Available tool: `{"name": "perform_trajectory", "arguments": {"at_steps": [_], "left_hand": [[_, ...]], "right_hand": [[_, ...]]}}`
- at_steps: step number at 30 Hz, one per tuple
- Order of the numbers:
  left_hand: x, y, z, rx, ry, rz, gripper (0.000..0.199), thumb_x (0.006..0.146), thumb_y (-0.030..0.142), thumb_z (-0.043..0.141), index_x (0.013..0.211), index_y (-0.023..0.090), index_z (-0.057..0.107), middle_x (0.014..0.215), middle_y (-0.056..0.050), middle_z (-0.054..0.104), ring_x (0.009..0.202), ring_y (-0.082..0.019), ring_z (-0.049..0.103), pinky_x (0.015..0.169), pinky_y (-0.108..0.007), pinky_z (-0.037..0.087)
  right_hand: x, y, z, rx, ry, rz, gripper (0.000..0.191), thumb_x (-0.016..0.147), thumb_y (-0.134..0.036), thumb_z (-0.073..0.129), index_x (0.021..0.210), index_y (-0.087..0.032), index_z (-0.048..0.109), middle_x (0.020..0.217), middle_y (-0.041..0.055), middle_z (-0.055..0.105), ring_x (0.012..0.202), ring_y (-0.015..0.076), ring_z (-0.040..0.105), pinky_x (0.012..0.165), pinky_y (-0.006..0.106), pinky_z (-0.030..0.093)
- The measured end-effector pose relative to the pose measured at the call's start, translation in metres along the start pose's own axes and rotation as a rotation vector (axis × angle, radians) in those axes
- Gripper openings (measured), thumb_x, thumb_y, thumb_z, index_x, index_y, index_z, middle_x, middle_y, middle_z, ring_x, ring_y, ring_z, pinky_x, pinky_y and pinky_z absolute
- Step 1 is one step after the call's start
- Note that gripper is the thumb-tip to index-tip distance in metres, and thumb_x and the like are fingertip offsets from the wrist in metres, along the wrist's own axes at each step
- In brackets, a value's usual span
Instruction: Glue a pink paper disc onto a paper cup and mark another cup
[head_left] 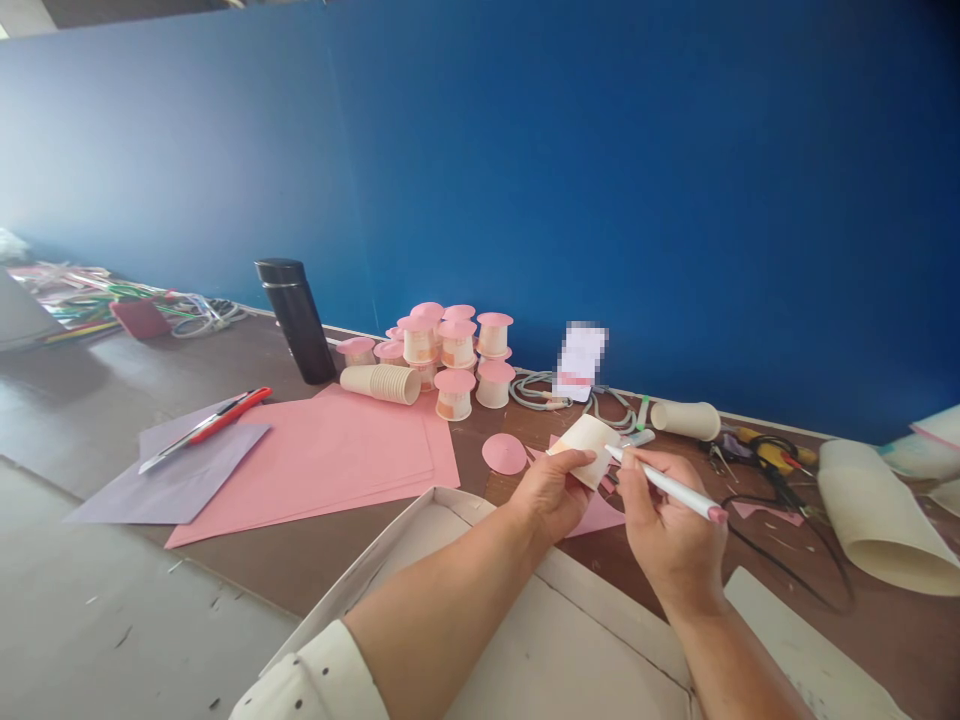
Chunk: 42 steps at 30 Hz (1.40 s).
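Your left hand (553,495) is grasping a tilted white paper cup (589,440), the thumb pressing along its side. Your right hand (675,535) is gripping a white pen (675,488), which is pointing at the cup's wall; I cannot tell whether it is touching. The cup is sitting between your hands, with a pink paper cone (504,454) lying to its left.

We can't read any words or numbers here. Just behind the held paper cup (589,445), a white thing (579,362) is all blurry squares to us. Left of that cup, the little cups with pink tops (455,402) have orange marks too small for us to read. Right of it and closer to us, the pale board (787,632) has faint marks we can't make out.
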<state>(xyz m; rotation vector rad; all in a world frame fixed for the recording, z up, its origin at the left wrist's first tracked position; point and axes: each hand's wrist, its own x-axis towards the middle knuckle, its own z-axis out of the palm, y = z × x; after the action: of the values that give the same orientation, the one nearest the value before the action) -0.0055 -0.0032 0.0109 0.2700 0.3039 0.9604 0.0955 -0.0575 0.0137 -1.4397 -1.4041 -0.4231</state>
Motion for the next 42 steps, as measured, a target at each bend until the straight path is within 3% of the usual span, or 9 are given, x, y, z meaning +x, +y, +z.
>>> {"name": "perform_trajectory", "arguments": {"at_steps": [30,42], "left_hand": [[0.0026,-0.0006,-0.0028,-0.009,0.004,0.0,0.025,0.069,0.0,0.061,0.092,0.009,0.064,0.099,-0.012,0.069,0.096,-0.019,0.065,0.091,-0.024,0.048],[0.0026,-0.0007,-0.0029,-0.007,0.016,0.01,0.028,0.069,0.0,0.061,0.095,0.01,0.064,0.095,-0.011,0.069,0.09,-0.017,0.066,0.089,-0.024,0.049]], "right_hand": [[-0.0028,-0.0012,0.0021,-0.021,-0.022,-0.017,0.02,0.087,-0.035,0.055,0.09,-0.018,0.064,0.082,0.007,0.069,0.073,0.0172,0.065,0.066,0.025,0.05],[-0.0027,-0.0033,0.0032,-0.007,-0.025,-0.01,0.019,0.087,-0.034,0.055,0.089,-0.017,0.064,0.079,0.0062,0.069,0.069,0.0162,0.065,0.064,0.024,0.05]]}}
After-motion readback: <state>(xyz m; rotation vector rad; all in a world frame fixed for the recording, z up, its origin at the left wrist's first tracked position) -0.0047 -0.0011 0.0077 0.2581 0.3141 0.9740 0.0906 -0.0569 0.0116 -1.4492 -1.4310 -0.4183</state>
